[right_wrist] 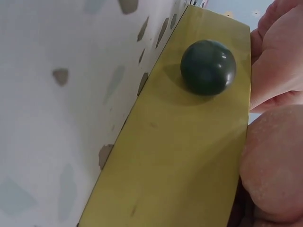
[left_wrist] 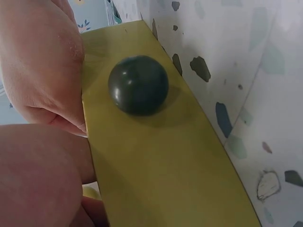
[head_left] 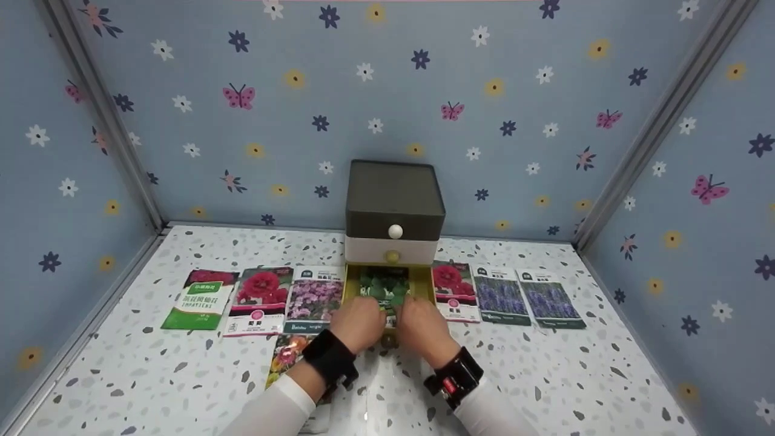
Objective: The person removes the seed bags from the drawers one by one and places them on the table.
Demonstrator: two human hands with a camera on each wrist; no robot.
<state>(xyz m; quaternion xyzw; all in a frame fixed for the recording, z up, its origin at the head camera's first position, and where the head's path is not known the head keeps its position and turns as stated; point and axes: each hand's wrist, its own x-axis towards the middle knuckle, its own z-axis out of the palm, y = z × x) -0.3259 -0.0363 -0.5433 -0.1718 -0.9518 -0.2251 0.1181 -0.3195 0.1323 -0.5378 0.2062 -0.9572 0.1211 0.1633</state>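
A small desk drawer box (head_left: pixel 393 189) stands at the back, its lowest yellow drawer (head_left: pixel 425 280) pulled out. In that drawer lies a seed packet (head_left: pixel 384 281) with green leaves printed on it. My left hand (head_left: pixel 357 324) pinches the packet's near left side, and my right hand (head_left: pixel 425 327) pinches its near right side; the fingertips are mostly hidden. Both wrist views show the yellow drawer front (left_wrist: pixel 156 161) with a dark round knob (right_wrist: pixel 208 67). There, the left hand (left_wrist: pixel 40 61) and the right hand (right_wrist: pixel 279 161) reach over the drawer's top edge.
Left of the box lie a green-and-white packet (head_left: pixel 197 303), a red flower packet (head_left: pixel 259 297) and a pink flower packet (head_left: pixel 315 297). Another red packet (head_left: pixel 455 290) and two purple flower packets (head_left: pixel 499 297) lie right. A multicoloured flower packet (head_left: pixel 284 357) is partly under my left forearm.
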